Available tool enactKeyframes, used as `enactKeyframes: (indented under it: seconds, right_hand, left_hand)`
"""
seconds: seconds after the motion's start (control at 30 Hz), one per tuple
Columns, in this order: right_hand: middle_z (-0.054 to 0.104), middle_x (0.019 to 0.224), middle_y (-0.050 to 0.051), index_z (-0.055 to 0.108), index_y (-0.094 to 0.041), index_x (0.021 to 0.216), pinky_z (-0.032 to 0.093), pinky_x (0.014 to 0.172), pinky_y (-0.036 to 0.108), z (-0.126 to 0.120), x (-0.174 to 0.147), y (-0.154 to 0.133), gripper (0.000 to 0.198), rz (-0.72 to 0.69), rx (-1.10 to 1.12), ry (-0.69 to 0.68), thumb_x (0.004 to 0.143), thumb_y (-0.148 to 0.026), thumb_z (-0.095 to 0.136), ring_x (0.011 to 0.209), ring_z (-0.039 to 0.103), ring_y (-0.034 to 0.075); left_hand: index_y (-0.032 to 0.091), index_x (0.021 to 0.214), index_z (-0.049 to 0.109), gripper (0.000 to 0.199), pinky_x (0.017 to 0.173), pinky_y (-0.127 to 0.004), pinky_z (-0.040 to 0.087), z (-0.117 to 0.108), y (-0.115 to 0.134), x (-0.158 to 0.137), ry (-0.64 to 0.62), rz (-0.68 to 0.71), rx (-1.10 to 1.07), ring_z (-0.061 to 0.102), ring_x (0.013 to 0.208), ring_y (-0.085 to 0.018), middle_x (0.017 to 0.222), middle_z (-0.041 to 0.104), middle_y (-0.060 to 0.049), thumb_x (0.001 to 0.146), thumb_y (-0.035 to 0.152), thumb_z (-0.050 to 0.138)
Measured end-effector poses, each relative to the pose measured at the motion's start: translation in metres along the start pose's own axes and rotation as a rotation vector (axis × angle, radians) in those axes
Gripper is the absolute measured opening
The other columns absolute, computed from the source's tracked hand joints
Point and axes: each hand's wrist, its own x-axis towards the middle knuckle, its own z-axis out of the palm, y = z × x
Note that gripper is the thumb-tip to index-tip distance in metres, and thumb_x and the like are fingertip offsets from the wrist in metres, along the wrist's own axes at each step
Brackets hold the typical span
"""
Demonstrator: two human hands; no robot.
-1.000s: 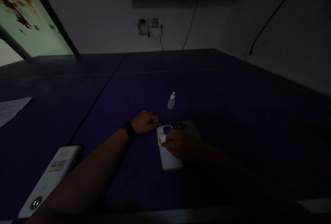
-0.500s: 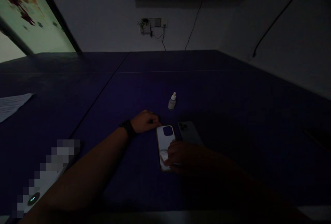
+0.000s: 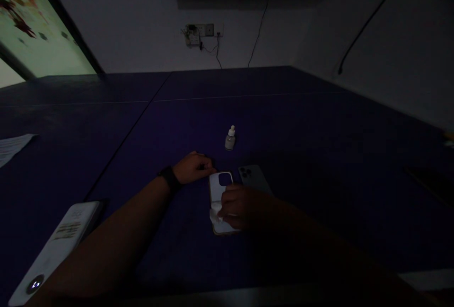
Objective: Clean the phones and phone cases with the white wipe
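A white phone case [image 3: 216,192] with a large camera cutout lies on the dark purple table. At its upper left corner my left hand [image 3: 194,167], wearing a black wristwatch [image 3: 170,178], pinches the edge with curled fingers. My right hand [image 3: 238,206] presses a crumpled white tissue [image 3: 215,213] onto the lower half of the case, its fingers closed on it. Just right of the case lies a grey phone [image 3: 256,177] with its camera lenses up, partly hidden by my right hand. A small dropper bottle [image 3: 230,141] with a white top stands beyond them.
At the left, a long white device [image 3: 53,250] with a round dial lies partly behind my left forearm. Farther left is a sheet of paper [image 3: 14,147]. A dark flat object [image 3: 425,181] lies at the right. Wall sockets [image 3: 200,31] with cables are beyond the table.
The view has shifted slightly, moving the scene left. The tissue under my right hand has slid a little toward the left edge of the case. My left hand stays at the corner.
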Motion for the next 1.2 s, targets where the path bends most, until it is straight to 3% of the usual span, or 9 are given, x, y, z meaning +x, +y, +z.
enactKeyframes:
  seconds: [0.1,0.17,0.4,0.47,0.63,0.8,1.0,1.2]
  right_hand:
    - [0.071,0.092,0.010,0.072,-0.013,0.097,0.047,0.084,0.035,0.002,0.009,0.010,0.013,0.185,-0.162,0.066,0.093,-0.011,0.060,0.089,0.062,0.021]
    - [0.070,0.091,0.011,0.071,-0.011,0.093,0.046,0.085,0.035,0.002,0.014,0.014,0.014,0.222,-0.206,0.064,0.093,-0.008,0.057,0.089,0.062,0.021]
    - [0.069,0.080,0.003,0.070,-0.018,0.082,0.046,0.079,0.030,0.001,0.001,-0.006,0.013,-0.120,-0.033,-0.055,0.092,-0.014,0.062,0.078,0.059,0.016]
    - [0.069,0.081,0.004,0.070,-0.017,0.084,0.046,0.079,0.031,0.003,0.000,-0.005,0.011,-0.086,-0.049,-0.039,0.091,-0.014,0.062,0.079,0.059,0.017]
    - [0.069,0.088,0.009,0.069,-0.014,0.089,0.046,0.082,0.034,0.003,0.007,0.001,0.013,0.168,-0.158,0.051,0.093,-0.011,0.057,0.086,0.060,0.020]
    - [0.070,0.082,0.003,0.070,-0.016,0.086,0.047,0.083,0.029,0.000,0.002,-0.009,0.008,-0.105,0.039,-0.053,0.089,-0.012,0.064,0.080,0.060,0.016]
    - [0.070,0.094,0.010,0.070,-0.013,0.096,0.047,0.081,0.035,-0.001,0.004,-0.001,0.013,0.061,-0.170,-0.016,0.093,-0.012,0.058,0.086,0.061,0.020]
    - [0.070,0.085,0.002,0.070,-0.017,0.090,0.048,0.086,0.029,-0.005,0.002,-0.012,0.007,-0.127,-0.036,-0.120,0.092,-0.017,0.064,0.080,0.061,0.015]
  left_hand:
    - [0.019,0.072,0.059,0.035,0.080,-0.030,0.035,0.000,0.000,0.000,-0.001,-0.010,0.000,0.057,0.071,-0.013,0.068,0.061,0.004,0.097,0.043,0.054]
    - [0.018,0.072,0.059,0.034,0.081,-0.031,0.034,-0.001,0.000,0.000,-0.006,-0.020,0.003,0.057,0.070,-0.013,0.069,0.061,0.004,0.096,0.042,0.055]
    - [0.019,0.072,0.058,0.038,0.079,-0.029,0.037,-0.002,0.001,-0.001,-0.025,-0.040,-0.008,0.056,0.069,-0.013,0.068,0.061,0.004,0.097,0.047,0.053]
    - [0.019,0.072,0.058,0.038,0.079,-0.029,0.037,-0.002,0.001,-0.001,-0.024,-0.035,-0.001,0.056,0.070,-0.013,0.068,0.062,0.003,0.097,0.047,0.052]
    - [0.019,0.073,0.059,0.037,0.081,-0.031,0.035,-0.001,-0.001,-0.001,-0.010,-0.027,0.015,0.057,0.070,-0.013,0.068,0.061,0.004,0.097,0.047,0.053]
    - [0.019,0.073,0.058,0.037,0.082,-0.031,0.035,-0.002,0.000,-0.001,-0.020,-0.024,0.003,0.057,0.068,-0.012,0.067,0.060,0.005,0.097,0.047,0.054]
    - [0.019,0.073,0.059,0.037,0.080,-0.031,0.034,-0.002,0.000,-0.001,-0.004,-0.028,0.009,0.057,0.070,-0.013,0.067,0.061,0.004,0.097,0.047,0.053]
    - [0.019,0.072,0.058,0.038,0.081,-0.030,0.035,-0.001,-0.002,0.000,-0.021,-0.035,-0.006,0.056,0.068,-0.013,0.066,0.059,0.005,0.096,0.047,0.054]
